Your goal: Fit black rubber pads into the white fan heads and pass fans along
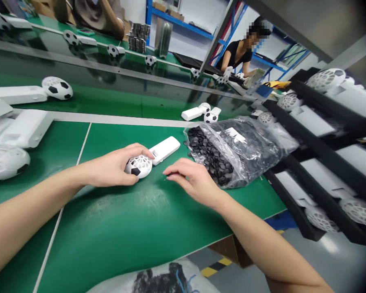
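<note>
Open green surface stretches from both hands down to the near edge of the table [125, 228], which slants up toward the right corner. Toward the far edge, marked by a pale strip [125, 118], there is a narrower open band. White parts [27, 128] crowd the far left corner, and a black rack [308, 230] closes off the right side. The tightest spot is on the right, where a plastic bag [259, 142] of black pieces lies between the far edge and the right hand [198, 179] (its left end is full of loose black bits).

The white ball [141, 166], with a few black patches, sits mid-table under the left hand [112, 167], which is curled around it, thumb on the near side and fingers on the far side. Its white handle [166, 150] points toward the bag. Just right of the ball, apart from it, the right hand pinches a small dark piece [168, 175] between thumb and fingertips.
</note>
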{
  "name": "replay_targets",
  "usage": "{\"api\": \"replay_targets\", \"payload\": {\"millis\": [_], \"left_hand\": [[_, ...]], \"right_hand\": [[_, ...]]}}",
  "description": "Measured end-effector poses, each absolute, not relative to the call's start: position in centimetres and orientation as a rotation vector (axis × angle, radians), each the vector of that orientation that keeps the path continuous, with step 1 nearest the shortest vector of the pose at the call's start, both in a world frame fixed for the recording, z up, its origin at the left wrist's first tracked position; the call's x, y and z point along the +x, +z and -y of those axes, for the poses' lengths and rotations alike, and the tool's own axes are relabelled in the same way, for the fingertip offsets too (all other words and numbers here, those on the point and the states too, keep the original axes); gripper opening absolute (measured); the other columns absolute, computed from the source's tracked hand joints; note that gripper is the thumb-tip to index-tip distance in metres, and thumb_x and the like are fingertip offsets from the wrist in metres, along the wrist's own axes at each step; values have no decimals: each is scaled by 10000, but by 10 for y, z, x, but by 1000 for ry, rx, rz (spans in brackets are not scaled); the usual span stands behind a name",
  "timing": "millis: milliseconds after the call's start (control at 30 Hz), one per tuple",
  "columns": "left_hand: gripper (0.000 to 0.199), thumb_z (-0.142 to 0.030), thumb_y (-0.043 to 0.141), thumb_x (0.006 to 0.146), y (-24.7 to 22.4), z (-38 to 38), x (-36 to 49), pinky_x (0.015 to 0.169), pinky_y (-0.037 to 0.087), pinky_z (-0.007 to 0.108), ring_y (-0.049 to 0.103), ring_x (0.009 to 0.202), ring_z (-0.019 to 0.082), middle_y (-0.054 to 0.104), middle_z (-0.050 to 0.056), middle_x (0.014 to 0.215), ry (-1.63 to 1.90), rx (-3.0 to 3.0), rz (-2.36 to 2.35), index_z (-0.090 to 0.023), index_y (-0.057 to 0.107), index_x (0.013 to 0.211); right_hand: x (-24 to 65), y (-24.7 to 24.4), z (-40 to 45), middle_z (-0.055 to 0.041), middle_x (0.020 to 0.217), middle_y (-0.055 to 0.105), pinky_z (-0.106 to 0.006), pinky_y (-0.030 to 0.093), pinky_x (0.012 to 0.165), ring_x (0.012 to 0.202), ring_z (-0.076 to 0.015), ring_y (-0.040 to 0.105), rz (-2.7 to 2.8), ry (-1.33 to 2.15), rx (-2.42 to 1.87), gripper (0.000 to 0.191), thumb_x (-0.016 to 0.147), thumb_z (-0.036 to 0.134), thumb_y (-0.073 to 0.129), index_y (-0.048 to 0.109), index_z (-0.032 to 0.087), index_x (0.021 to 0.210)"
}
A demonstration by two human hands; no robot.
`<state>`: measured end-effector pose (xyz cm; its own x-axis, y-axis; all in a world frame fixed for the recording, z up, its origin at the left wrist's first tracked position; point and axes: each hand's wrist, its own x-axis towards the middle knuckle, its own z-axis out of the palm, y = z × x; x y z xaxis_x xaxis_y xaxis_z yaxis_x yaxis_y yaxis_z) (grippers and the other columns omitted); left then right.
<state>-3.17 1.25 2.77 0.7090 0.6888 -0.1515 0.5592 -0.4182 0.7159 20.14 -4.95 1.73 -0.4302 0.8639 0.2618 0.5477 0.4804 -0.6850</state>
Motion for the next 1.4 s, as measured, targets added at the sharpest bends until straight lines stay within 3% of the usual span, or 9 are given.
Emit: {"api": "replay_targets", "payload": {"millis": [100, 267, 433, 600, 733, 833, 1067, 1267, 1400], "left_hand": [[529, -200, 521, 641, 27, -11, -31, 620, 442, 214, 565, 758, 144, 469, 18, 1213, 233, 2107, -923, -287, 477, 1161], [531, -212, 519, 635, 29, -11, -32, 621, 432, 219, 561, 762, 147, 474, 16, 1197, 235, 2072, -923, -280, 480, 1160], [521, -200, 510, 647, 31, -12, -33, 678, 432, 227, 549, 865, 169, 458, 16, 1210, 220, 2075, -896, -272, 469, 1162], [537, -214, 509, 642, 30, -10, -31, 672, 443, 249, 555, 868, 187, 455, 37, 1210, 220, 2082, -907, -260, 462, 1175], [514, -215, 512, 642, 27, -7, -29, 801, 442, 287, 518, 1010, 221, 473, 34, 1189, 286, 2111, -952, -253, 475, 1153], [504, -215, 512, 649, 25, -6, -28, 863, 427, 297, 495, 1067, 222, 473, 27, 1197, 312, 2108, -977, -254, 475, 1151], [489, -220, 525, 663, 25, -5, -29, 839, 432, 307, 512, 1040, 223, 473, 32, 1194, 326, 2092, -968, -256, 479, 1149], [395, -336, 599, 692, 20, -1, -22, 875, 402, 343, 513, 1017, 226, 504, 28, 1122, 426, 2091, -1032, -244, 524, 1068], [277, -281, 585, 689, 15, 4, -12, 836, 411, 350, 527, 952, 222, 542, 24, 1008, 558, 2100, -1133, -219, 560, 958]], "right_hand": [[193, 17, 42, -41, 833, 591, -289, 468, 717, 793, -158, 560, 2211, 421, -1115, 91, 844, 200, 567, 657, 203, 857], [184, 16, 31, -20, 854, 645, -278, 471, 761, 811, -149, 597, 2164, 645, -1149, 133, 828, 110, 555, 631, 192, 901], [182, 18, 29, -62, 942, 627, -308, 454, 803, 874, -168, 586, 2259, 683, -1188, 200, 846, 97, 500, 610, 168, 997], [185, 21, 30, -5, 804, 638, -265, 459, 684, 737, -141, 602, 2147, 819, -1286, 75, 862, 145, 491, 534, 193, 901], [183, 20, 27, -16, 874, 636, -284, 446, 767, 832, -154, 583, 2107, 645, -1227, 57, 840, 145, 526, 553, 194, 848], [180, 17, 25, -33, 924, 634, -294, 447, 796, 876, -159, 579, 2075, 628, -1200, 146, 834, 127, 517, 582, 196, 945], [178, 11, 26, -9, 841, 650, -281, 489, 742, 775, -135, 618, 1831, 1060, -1228, 91, 816, 148, 542, 597, 187, 876], [173, 9, 19, -3, 807, 655, -275, 458, 767, 781, -136, 595, 1857, 1076, -1172, 48, 771, 146, 608, 645, 175, 775], [172, 3, 12, 3, 756, 639, -257, 450, 697, 707, -125, 575, 1871, 1057, -1149, 5, 739, 172, 656, 652, 172, 740]]}}
